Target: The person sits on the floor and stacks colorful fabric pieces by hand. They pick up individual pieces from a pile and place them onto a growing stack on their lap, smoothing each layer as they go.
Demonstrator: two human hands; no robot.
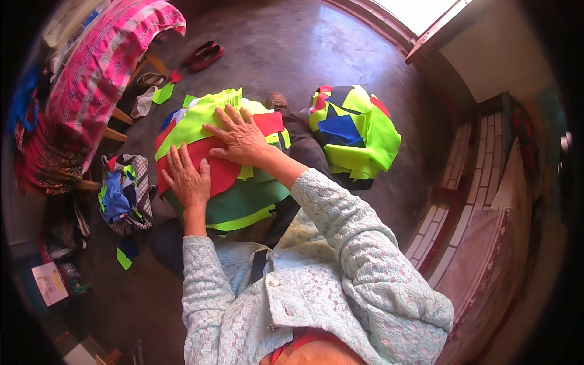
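Observation:
A heap of cut fabric pieces in neon yellow, red and dark green lies in front of me. My left hand (190, 181) rests flat on the red fabric piece (216, 163), fingers stretched out. Farther up, my right hand (241, 139) lies spread across the neon yellow fabric piece (204, 121) and the edge of the red one. Below them a dark green piece (249, 201) curves down toward my lap. What supports the heap is hidden. Neither hand grips anything.
A second pile of neon and blue fabric (359, 131) sits on the floor to the right. At left are a checked bag of scraps (128, 194) and a pink plaid cloth (106, 79) over wooden-legged furniture. Dark red shoes (204, 56) stand beyond; a bench (480, 237) is at right.

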